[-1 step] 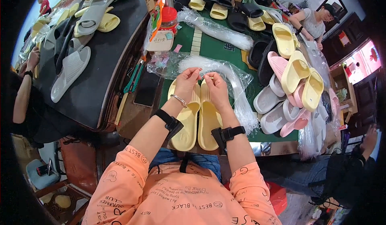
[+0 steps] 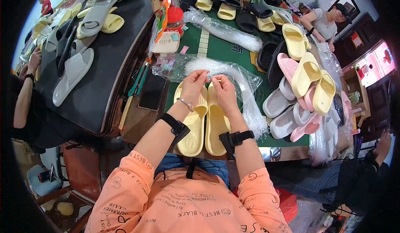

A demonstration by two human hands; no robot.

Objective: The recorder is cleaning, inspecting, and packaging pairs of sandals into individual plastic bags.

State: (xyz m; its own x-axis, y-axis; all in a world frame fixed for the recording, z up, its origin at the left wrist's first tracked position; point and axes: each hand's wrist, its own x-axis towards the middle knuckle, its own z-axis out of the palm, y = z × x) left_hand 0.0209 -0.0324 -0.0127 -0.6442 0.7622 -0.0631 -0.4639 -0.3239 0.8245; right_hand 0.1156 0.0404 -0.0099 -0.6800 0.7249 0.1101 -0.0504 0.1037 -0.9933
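Nothing has shifted: both hands, left hand (image 2: 195,83) and right hand (image 2: 223,88), still pinch clear plastic strands (image 2: 233,72) above the pair of pale yellow foam slippers (image 2: 204,122) on the green tabletop (image 2: 196,39).

Even indoor light is filling the scene, bright and soft, shadows staying faint. Glare is showing on the clear plastic bags (image 2: 233,72) and the glowing pink screen (image 2: 377,64). Fisheye is bending the edges, corners going black. Centre is looking sharp, rim blurring slightly.
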